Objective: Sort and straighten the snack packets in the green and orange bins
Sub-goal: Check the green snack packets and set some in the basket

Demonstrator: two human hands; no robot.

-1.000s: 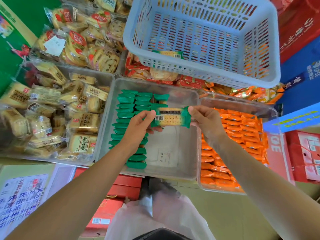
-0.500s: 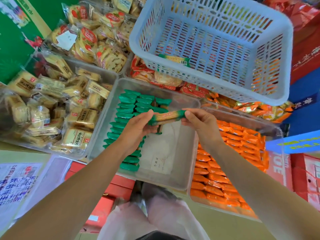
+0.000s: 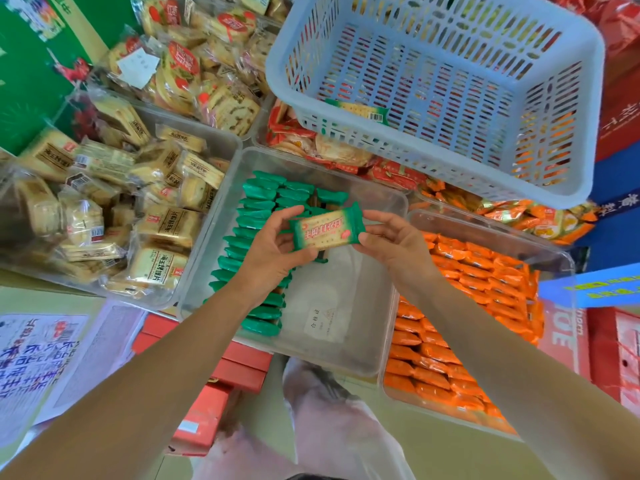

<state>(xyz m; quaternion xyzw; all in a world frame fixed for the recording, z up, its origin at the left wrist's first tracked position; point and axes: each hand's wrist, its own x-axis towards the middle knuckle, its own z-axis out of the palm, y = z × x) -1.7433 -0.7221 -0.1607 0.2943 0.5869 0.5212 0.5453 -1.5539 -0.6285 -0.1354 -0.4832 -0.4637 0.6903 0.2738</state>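
A green cracker packet (image 3: 325,230) is held flat between both hands above the clear middle bin (image 3: 349,355). My left hand (image 3: 273,247) grips its left end and my right hand (image 3: 394,244) grips its right end; its printed front faces up. Below, a row of green packets (image 3: 258,216) stands on edge along the bin's left side, partly hidden by my left arm. The clear bin to the right (image 3: 491,233) is packed with rows of orange packets (image 3: 467,271). One more green packet (image 3: 360,110) lies inside the pale blue basket (image 3: 450,81).
The blue basket rests tilted over the back bins of red and orange snacks (image 3: 346,150). Bins of beige cracker packs (image 3: 145,209) fill the left side. Red boxes (image 3: 239,368) sit under the bins. A white label (image 3: 323,323) lies on the middle bin's bare floor.
The packet was turned over between my hands: barcode side first, then edge-on, now its printed front faces up. The camera view shifted slightly.
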